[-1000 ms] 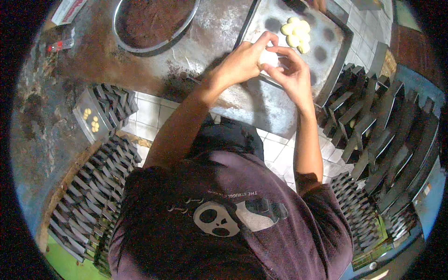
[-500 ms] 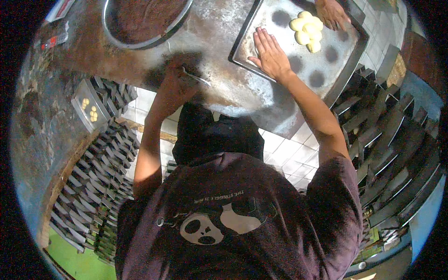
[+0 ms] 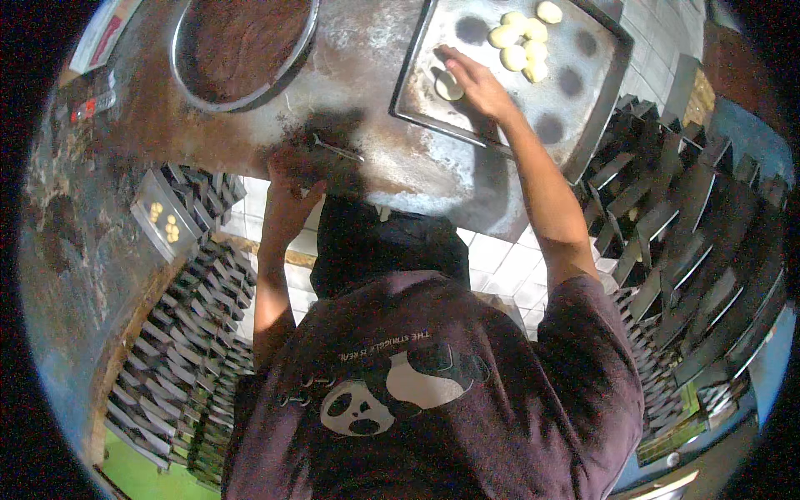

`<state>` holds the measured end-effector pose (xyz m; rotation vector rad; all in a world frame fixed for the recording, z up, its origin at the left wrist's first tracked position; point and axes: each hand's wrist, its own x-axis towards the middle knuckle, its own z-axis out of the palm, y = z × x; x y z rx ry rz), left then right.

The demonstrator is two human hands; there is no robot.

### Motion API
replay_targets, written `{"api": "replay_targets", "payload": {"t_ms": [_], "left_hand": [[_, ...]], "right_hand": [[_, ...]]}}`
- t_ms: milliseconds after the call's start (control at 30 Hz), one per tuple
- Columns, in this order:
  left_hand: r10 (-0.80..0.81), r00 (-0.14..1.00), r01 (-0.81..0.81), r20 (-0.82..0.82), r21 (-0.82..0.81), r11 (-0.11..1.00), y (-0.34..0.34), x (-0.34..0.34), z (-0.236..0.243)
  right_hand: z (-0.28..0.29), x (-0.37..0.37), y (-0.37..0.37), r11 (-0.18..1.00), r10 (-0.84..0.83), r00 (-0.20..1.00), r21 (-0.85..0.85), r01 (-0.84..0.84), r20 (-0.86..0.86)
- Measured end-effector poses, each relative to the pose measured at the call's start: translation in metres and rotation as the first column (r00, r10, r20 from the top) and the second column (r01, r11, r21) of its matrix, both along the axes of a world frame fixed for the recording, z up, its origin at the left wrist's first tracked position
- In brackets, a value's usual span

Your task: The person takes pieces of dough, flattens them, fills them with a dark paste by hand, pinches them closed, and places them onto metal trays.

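Observation:
On the far right, a metal baking tray (image 3: 417, 98) bears a cluster of pale dough balls (image 3: 515, 57), with one more dough ball (image 3: 548, 12) just beyond them. My right hand (image 3: 479, 87) is tilted over the tray's left part, fingers extended. Below its fingertips lies a flattened dough disc (image 3: 449, 85); whether they touch is unclear. In shadow by the table's front edge, my left hand (image 3: 290, 192) holds nothing, thumb apart from its fingers. Near it on the table (image 3: 367, 50) rests a thin metal tool (image 3: 340, 150).
A large round metal pan (image 3: 233, 106) with brown filling stands at the far left. Stacked dark metal racks or trays (image 3: 175, 333) rise on my left, others (image 3: 667, 225) on my right. A small tray (image 3: 158, 237) of dough pieces sits at the left. Dark round spots mark the baking tray.
My right hand has turned up from lying flat on the tray, showing a flattened dough disc. My left hand has drawn back toward me. Another person's hand has left the tray's far side.

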<state>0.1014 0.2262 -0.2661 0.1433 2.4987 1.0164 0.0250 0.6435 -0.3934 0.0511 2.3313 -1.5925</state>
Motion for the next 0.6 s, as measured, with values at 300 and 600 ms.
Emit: {"api": "replay_targets", "payload": {"t_ms": [300,600], "left_hand": [[0.098,0.993,-0.105,0.069,0.107,0.989,-0.009,0.011,-0.005],[-0.025,1.0,0.018,0.012,0.377,0.926,0.074,-0.04,0.011]], "right_hand": [[0.017,0.015,0.09,0.661,0.063,0.935,0.716,0.222,-0.348],[0.005,-0.032,0.118,0.823,0.002,0.984,0.558,-0.104,0.181]]}}
